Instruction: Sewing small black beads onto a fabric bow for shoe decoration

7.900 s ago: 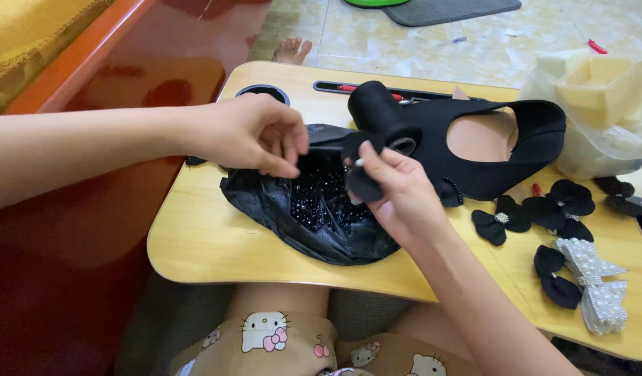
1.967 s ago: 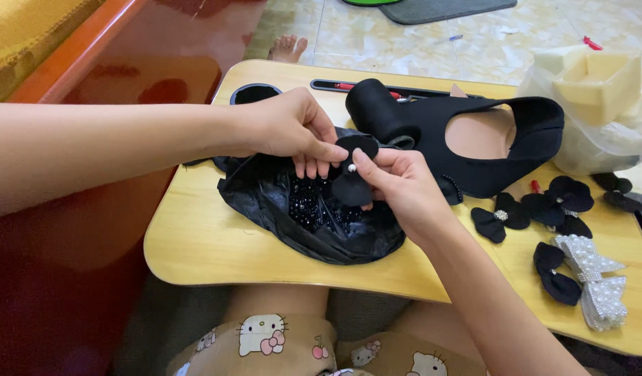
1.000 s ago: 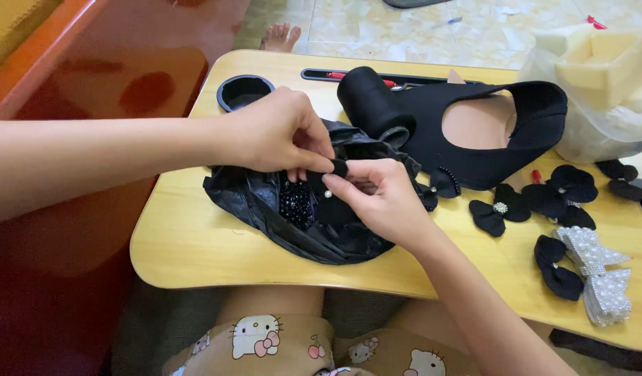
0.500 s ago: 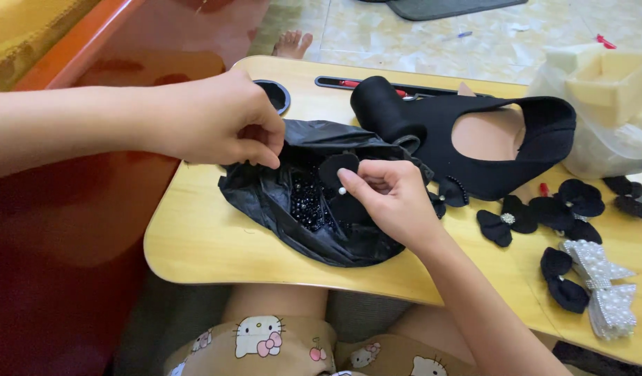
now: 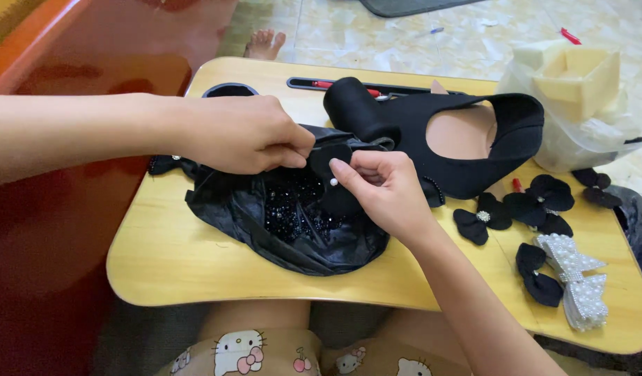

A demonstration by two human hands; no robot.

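Clear plastic bag [image 5: 544,132] of cream foam blocks sitting far right of fingers, left hand [image 5: 241,134] and right hand [image 5: 384,191] both pinching black fabric flower [image 5: 333,159] between closed fingertips, hovering just above open black pouch [image 5: 265,223] of beads.

Counts on the lap table

Two hands [image 5: 248,132] [image 5: 384,191], one black shoe [image 5: 467,136], one black bag [image 5: 286,216] of beads, two pearl bows [image 5: 575,278], about six loose black flowers [image 5: 482,219], one clear bag [image 5: 578,104] of foam blocks.
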